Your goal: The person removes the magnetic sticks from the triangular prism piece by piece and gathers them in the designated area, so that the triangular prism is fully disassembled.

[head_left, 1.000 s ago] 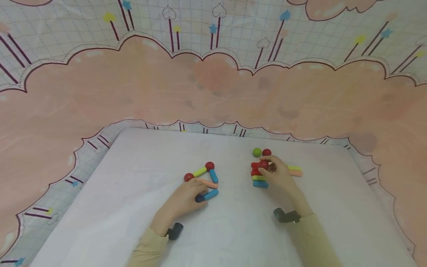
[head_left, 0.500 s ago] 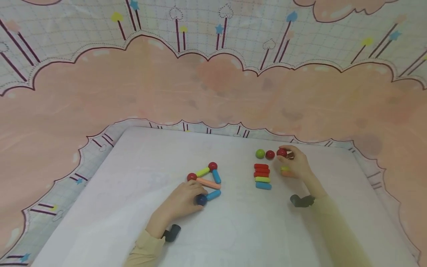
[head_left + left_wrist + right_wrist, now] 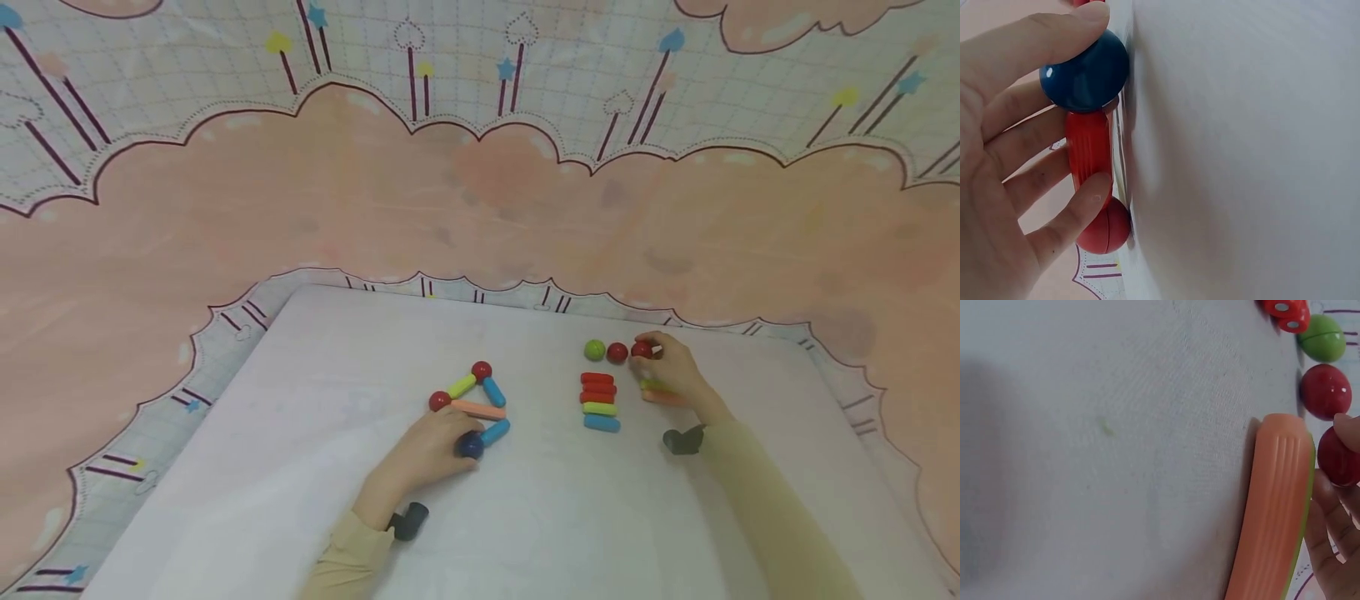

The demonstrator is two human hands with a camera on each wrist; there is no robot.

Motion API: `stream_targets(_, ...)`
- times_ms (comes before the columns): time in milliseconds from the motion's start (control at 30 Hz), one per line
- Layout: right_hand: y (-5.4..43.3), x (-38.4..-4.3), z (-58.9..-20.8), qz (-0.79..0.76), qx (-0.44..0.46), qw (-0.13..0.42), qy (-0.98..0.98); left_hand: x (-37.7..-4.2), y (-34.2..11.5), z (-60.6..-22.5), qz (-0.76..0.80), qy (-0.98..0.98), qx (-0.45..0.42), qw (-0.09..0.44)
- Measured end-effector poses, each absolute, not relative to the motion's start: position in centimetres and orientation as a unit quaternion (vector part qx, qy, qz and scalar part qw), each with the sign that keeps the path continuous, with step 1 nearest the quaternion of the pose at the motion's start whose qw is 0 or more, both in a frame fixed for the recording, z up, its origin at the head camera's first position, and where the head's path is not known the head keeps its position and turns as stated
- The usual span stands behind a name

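Head view: right hand (image 3: 672,368) pinches end red ball (image 3: 641,349), just right of middle red ball (image 3: 617,353); left hand (image 3: 429,448) grips blue ball (image 3: 470,446).

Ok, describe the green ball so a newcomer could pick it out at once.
On the white table, look to the person's right, near the far edge. Three balls line up there, just beyond the short rods. The green ball is at the left end; the other two are red.

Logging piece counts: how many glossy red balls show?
4: red ball near left hand, another beyond it, another beside glossy green ball, another in right hand; hands may hide more.
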State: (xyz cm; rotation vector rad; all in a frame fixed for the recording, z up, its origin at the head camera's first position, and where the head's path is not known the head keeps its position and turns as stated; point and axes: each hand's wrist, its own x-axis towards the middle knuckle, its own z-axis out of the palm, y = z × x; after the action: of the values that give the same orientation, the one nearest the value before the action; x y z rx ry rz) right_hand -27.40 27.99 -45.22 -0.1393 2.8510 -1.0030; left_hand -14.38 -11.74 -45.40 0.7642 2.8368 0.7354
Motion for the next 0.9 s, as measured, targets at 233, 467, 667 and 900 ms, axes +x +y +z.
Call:
stream_targets(233, 28.33, -27.88, -45.76, -0.323, -0.039, 0.076, 0.943, -14.36, -11.54, -45.39, 0.249, 0.936, 0.240, 0.069)
stream_targets(467, 28.24, -27.97, -46.02, -0.318, -0.038, 0.091, 0.943, -14.37, -11.55, -45.31, 0.247, 0.935, 0.246, 0.061)
stream_targets(667, 28.20, -27.83, -46.03, -0.326, -0.034, 0.090, 0.940, -14.23, -11.43, -45.25, 0.241, 0.936, 0.249, 0.051)
stream_targets(900, 28.62, -27.76, -46.00, -0.330, -0.039, 0.089, 0.939, -14.24, -11.40, -45.28, 0.243, 0.937, 0.245, 0.056)
